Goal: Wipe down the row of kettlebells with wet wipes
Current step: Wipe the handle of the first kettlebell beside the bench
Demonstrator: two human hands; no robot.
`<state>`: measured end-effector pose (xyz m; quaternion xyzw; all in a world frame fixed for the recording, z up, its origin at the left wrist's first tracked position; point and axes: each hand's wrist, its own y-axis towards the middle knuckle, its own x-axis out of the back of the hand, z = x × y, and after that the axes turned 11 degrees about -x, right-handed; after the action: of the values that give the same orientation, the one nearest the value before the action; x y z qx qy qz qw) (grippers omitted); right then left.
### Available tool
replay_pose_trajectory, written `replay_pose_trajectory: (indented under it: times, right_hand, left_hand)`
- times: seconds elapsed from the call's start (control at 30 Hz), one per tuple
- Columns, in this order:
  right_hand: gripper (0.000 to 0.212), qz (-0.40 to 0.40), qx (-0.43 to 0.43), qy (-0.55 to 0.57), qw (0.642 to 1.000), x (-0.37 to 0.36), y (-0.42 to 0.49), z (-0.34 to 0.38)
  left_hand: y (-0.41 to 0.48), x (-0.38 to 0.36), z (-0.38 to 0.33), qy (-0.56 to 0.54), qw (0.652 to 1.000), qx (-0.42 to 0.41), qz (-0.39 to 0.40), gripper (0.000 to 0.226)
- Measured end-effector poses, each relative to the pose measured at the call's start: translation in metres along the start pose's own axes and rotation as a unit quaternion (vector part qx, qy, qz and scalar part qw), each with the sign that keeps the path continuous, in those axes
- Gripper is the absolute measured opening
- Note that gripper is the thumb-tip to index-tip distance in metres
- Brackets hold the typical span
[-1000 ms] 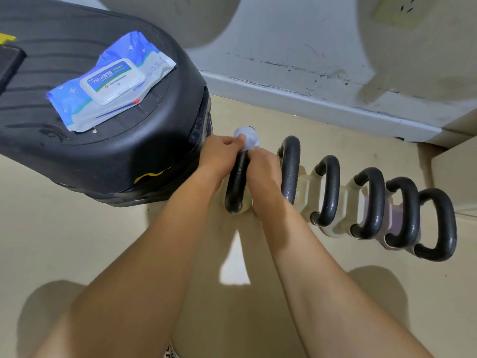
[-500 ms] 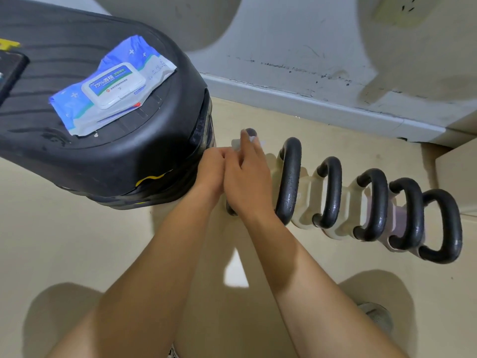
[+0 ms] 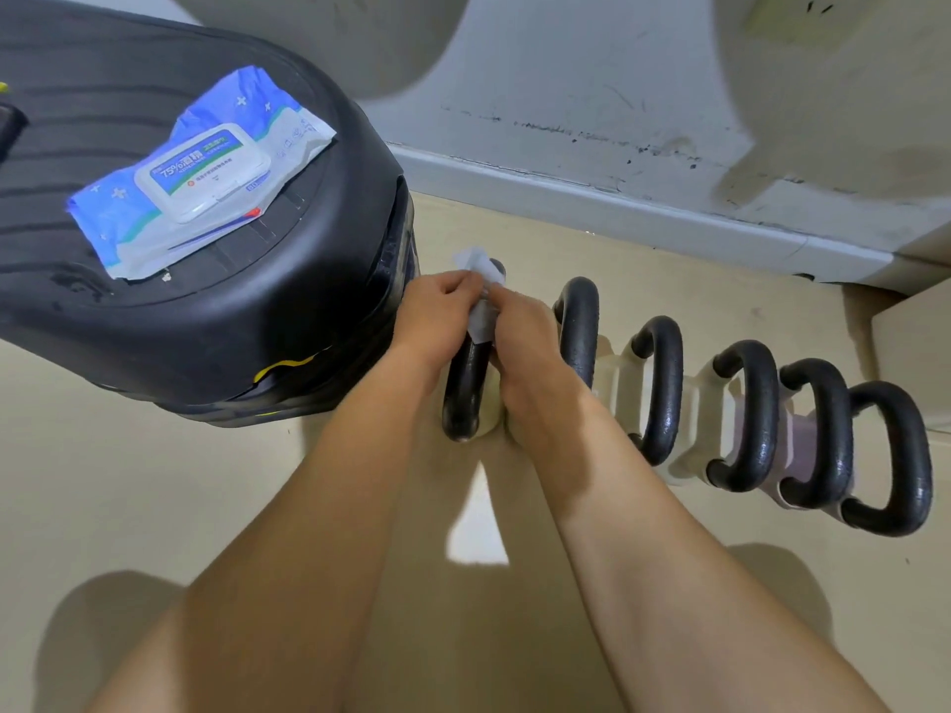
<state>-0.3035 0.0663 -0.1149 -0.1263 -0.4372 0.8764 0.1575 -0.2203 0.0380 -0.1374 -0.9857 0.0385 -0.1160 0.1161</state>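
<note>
Several kettlebells with black handles and pale bodies stand in a row on the floor, running from the leftmost kettlebell to the far-right one. Both hands are over the leftmost handle. A white wet wipe lies between them across the top of that handle. My left hand pinches the wipe from the left. My right hand holds the wipe from the right, its fingers curled and hidden behind the handle. The kettlebell's body is mostly hidden under my wrists.
A black ribbed stool or tub stands close on the left, touching distance from the first kettlebell, with a blue wet wipe pack on top. A grey wall and skirting run behind. A beige box sits at the right edge.
The hands have parted slightly and the wipe now shows between them on the handle's top; half a second ago the right hand covered it. The kettlebells have not moved.
</note>
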Motion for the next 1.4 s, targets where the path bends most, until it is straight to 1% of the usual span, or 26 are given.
replay_pose_trajectory:
  times: [0.07,0.13,0.17,0.3,0.4,0.5,0.57,0.67,0.73,0.77,0.83,0.9,0.93,0.97,1.0,1.03,1.07,1.1,1.13,1.2,1.27,1.33,1.4]
  right_hand:
    - [0.033,-0.036,0.031,-0.064,0.997,0.002,0.004,-0.005]
    - [0.036,-0.073,0.072,-0.146,0.984,0.006,0.001,-0.020]
    - [0.037,-0.081,0.090,-0.170,0.978,0.008,-0.001,-0.030]
    - [0.039,-0.081,0.120,-0.186,0.972,0.012,-0.013,-0.063]
    - [0.040,-0.084,0.134,-0.191,0.969,0.008,-0.006,-0.052]
    - [0.042,-0.095,0.118,-0.177,0.972,0.004,0.005,-0.020]
    - [0.043,-0.101,0.085,-0.162,0.978,0.003,0.013,-0.001]
    - [0.036,-0.108,0.033,-0.136,0.984,-0.003,0.028,0.020]
    - [0.044,-0.127,0.012,-0.139,0.982,-0.008,0.037,0.025]
    - [0.042,-0.137,0.013,-0.167,0.976,-0.010,0.035,0.027]
    - [0.032,-0.132,0.038,-0.205,0.969,-0.010,0.032,0.024]
    - [0.033,-0.101,0.054,-0.199,0.973,-0.004,0.016,0.016]
    - [0.033,-0.083,0.062,-0.185,0.977,0.000,0.005,0.011]
    - [0.029,-0.062,0.083,-0.168,0.980,0.004,-0.006,0.005]
    - [0.028,-0.046,0.114,-0.165,0.979,0.007,-0.012,0.000]
    - [0.033,-0.036,0.153,-0.172,0.972,0.009,-0.017,-0.006]
    - [0.040,-0.029,0.186,-0.182,0.965,0.010,-0.017,-0.008]
    - [0.044,-0.019,0.205,-0.189,0.960,0.009,-0.016,-0.007]
    - [0.044,-0.004,0.212,-0.198,0.957,0.006,-0.011,-0.004]
    - [0.038,0.017,0.193,-0.224,0.955,0.001,0.003,0.004]
    - [0.037,0.017,0.156,-0.230,0.960,-0.002,0.016,0.017]
    - [0.046,0.016,0.119,-0.188,0.975,-0.001,0.027,0.028]
    - [0.049,0.015,0.070,-0.128,0.989,0.002,0.037,0.036]
  left_hand:
    - [0.000,0.001,-0.001,0.035,0.999,-0.008,0.000,0.025]
    - [-0.011,0.005,0.007,0.071,0.997,-0.024,-0.004,0.024]
    - [-0.020,0.008,0.012,0.080,0.996,-0.031,-0.007,0.025]
    - [-0.049,0.013,0.025,0.046,0.998,-0.038,-0.015,0.022]
    - [-0.036,0.011,0.022,0.064,0.996,-0.056,-0.003,0.028]
    - [-0.012,0.001,0.008,0.105,0.993,-0.055,0.000,0.039]
    - [0.006,-0.005,0.000,0.144,0.989,-0.037,-0.005,0.049]
    - [0.033,-0.009,-0.006,0.208,0.978,-0.001,0.012,0.051]
    - [0.051,-0.009,-0.003,0.225,0.974,0.025,0.011,0.055]
    - [0.057,-0.008,-0.003,0.223,0.974,0.035,0.007,0.056]
    - [0.065,-0.003,0.001,0.193,0.980,0.052,0.015,0.051]
    - [0.069,0.001,0.006,0.164,0.986,0.038,0.017,0.040]
    - [0.070,0.002,0.010,0.158,0.987,0.028,0.013,0.041]
    - [0.069,0.003,0.015,0.169,0.986,0.013,0.005,0.046]
    - [0.067,0.002,0.019,0.184,0.983,-0.006,-0.005,0.045]
    - [0.064,0.001,0.022,0.188,0.982,-0.032,-0.018,0.037]
    - [0.062,0.000,0.025,0.177,0.982,-0.058,-0.035,0.024]
    - [0.059,-0.001,0.023,0.157,0.983,-0.075,-0.054,0.010]
    - [0.058,0.000,0.023,0.137,0.984,-0.089,-0.071,0.004]
    - [0.057,0.000,0.025,0.113,0.984,-0.113,-0.074,0.014]
    - [0.054,0.001,0.029,0.092,0.989,-0.104,-0.058,0.013]
    - [0.048,0.002,0.031,0.026,0.997,-0.071,-0.030,0.006]
    - [0.047,0.004,0.034,-0.023,0.998,-0.055,-0.003,0.016]
